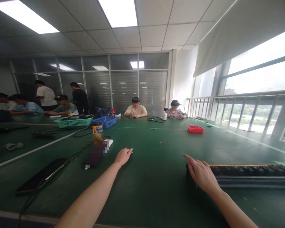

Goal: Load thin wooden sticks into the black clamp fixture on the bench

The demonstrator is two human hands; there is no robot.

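My left hand (123, 155) reaches out over the green table (156, 177), fingers loosely curled, holding nothing that I can see. My right hand (200, 173) lies with fingers stretched out at the left end of a long black ribbed strip (251, 174) and touches it. Left of my left hand are a blurred dark object (95, 155) and a jar with an orange label (98, 132).
A black tablet (44, 174) with cables lies at the near left. Green (73, 122) and blue (105, 121) baskets and a red tray (195, 129) stand farther back. Several people sit or stand at the far side. A railing and windows run along the right.
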